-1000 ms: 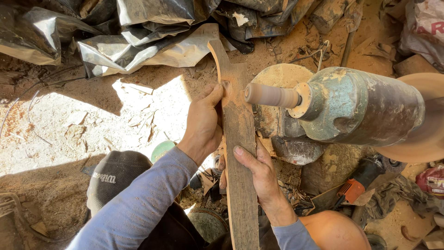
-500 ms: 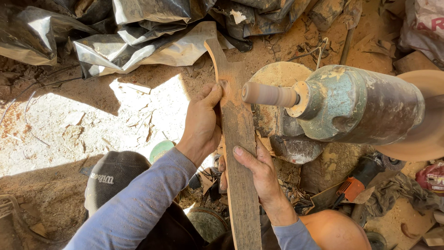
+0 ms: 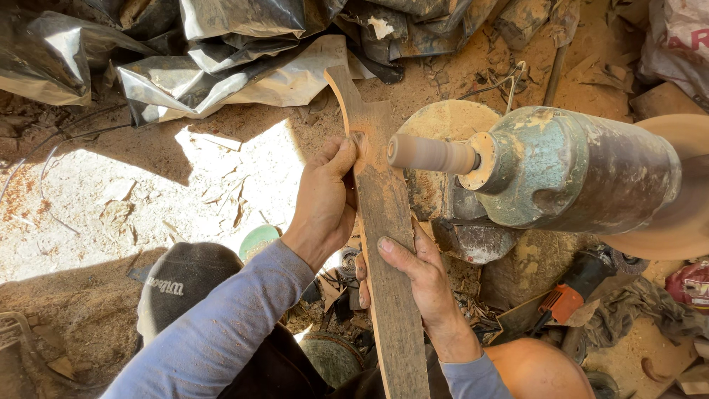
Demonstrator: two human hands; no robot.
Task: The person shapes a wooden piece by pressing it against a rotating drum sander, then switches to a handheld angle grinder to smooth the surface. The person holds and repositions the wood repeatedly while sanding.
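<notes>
My left hand (image 3: pixel 325 203) and my right hand (image 3: pixel 413 277) are both closed around a long, flat, brown wooden board (image 3: pixel 384 244). The board's edge sits right by the round tan sanding drum (image 3: pixel 428 154) sticking out of the big green metal motor (image 3: pixel 576 177).

White sack (image 3: pixel 683 37) with red print at the top right corner, crumpled, cut by the frame edge. Small red and white packet (image 3: pixel 688 284) at the right edge, lower down, lying on the dusty floor (image 3: pixel 88 192). No signs or screens.

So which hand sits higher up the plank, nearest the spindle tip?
The left hand: its thumb presses the plank beside the spindle; the right hand grips lower.
</notes>
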